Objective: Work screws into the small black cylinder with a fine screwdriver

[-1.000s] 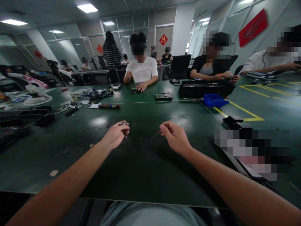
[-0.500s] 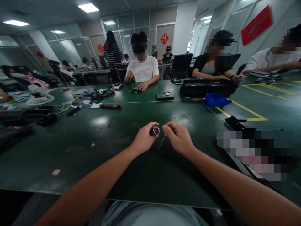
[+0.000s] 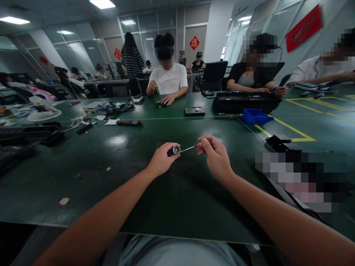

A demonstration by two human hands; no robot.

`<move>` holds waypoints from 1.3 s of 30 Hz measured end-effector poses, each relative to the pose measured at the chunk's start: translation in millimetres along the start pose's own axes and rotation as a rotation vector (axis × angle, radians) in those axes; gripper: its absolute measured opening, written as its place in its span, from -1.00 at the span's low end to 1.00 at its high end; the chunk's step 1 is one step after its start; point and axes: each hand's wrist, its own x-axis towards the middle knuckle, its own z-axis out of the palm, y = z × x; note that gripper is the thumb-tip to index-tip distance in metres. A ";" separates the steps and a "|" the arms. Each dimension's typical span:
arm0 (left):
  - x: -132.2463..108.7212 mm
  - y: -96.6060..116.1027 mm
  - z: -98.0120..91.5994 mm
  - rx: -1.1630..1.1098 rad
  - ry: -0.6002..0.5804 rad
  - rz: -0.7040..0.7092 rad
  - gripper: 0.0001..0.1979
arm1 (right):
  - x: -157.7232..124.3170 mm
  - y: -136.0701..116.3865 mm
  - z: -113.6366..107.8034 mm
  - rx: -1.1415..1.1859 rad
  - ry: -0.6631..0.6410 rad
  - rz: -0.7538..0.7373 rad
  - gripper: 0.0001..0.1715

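Note:
Between the thumb and fingers of my left hand [image 3: 161,159] sits a small black cylindrical part [image 3: 175,150] with a silvery ring round its open end. That end faces me and slightly right. My right hand [image 3: 217,155] is closed on the handle of a thin screwdriver [image 3: 188,149] with a red collar. Its shaft points left, and the tip lies at the rim of the cylinder's open end; whether it is inside, I cannot tell. Both hands are above the green table [image 3: 177,207]. My fingers hide most of the cylinder's body and the handle.
A blue tray [image 3: 256,116] and a long black housing [image 3: 245,102] lie back right. A circuit-board device [image 3: 194,111] is straight ahead, before a seated person [image 3: 168,79]. At left are a dark rod-shaped tool [image 3: 129,122], cables [image 3: 80,120] and a white fan [image 3: 44,113].
The screwdriver has swung from pointing down to nearly level, its tip now at the cylinder. My left hand has shifted a little left, my right hand slightly right.

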 end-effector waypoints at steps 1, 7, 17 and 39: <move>-0.3 0.1 -0.3 0.000 0.005 0.001 -0.67 | -0.5 0.1 0.1 -0.010 0.004 -0.006 -0.69; -1.4 0.2 0.6 0.010 -0.015 0.006 -0.63 | -4.3 -2.4 1.5 -0.117 -0.012 -0.014 -0.69; -2.0 0.1 0.7 0.029 -0.035 0.026 -0.62 | -7.0 -7.3 1.9 -0.233 -0.015 -0.068 -0.73; -1.6 -1.9 -0.1 0.045 -0.045 0.046 -0.62 | -11.5 -20.6 -0.9 -0.457 -0.166 -0.303 -0.86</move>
